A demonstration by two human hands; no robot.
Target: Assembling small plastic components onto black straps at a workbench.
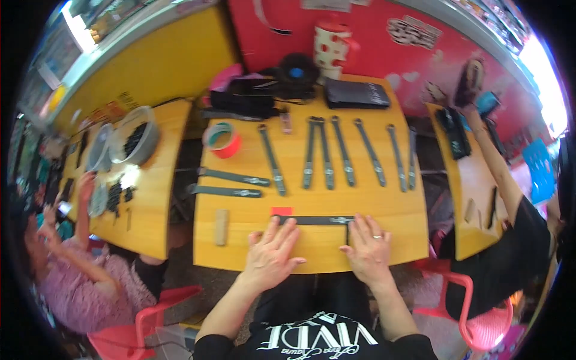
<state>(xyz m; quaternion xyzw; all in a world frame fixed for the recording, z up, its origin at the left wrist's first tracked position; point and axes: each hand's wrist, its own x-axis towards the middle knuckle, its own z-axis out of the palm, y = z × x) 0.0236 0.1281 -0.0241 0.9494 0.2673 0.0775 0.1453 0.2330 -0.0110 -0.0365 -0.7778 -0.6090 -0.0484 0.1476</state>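
Note:
A dark grey flat strap (318, 220) lies across the wooden table in front of me. My left hand (273, 249) rests flat near its left end, fingers stretched out. At the other end my right hand (367, 249), with a ring on one finger, also lies flat with its fingers extended. Just beyond the strap's left end, a small red piece (282, 211) shows. A short dark strip (347, 234) runs down toward me beside my right hand; whether it belongs to the strap is unclear. Several similar straps (343, 153) lie lengthwise farther off, and two more (231, 192) lie crosswise at the left.
A red tape roll (222, 141) and a tan block (221, 227) are on the left. Dark cloth items (246, 99), a black pouch (357, 94) and a dotted tumbler (331, 51) stand at the back. People sit at side tables; plastic tubs (135, 138) are on the left one.

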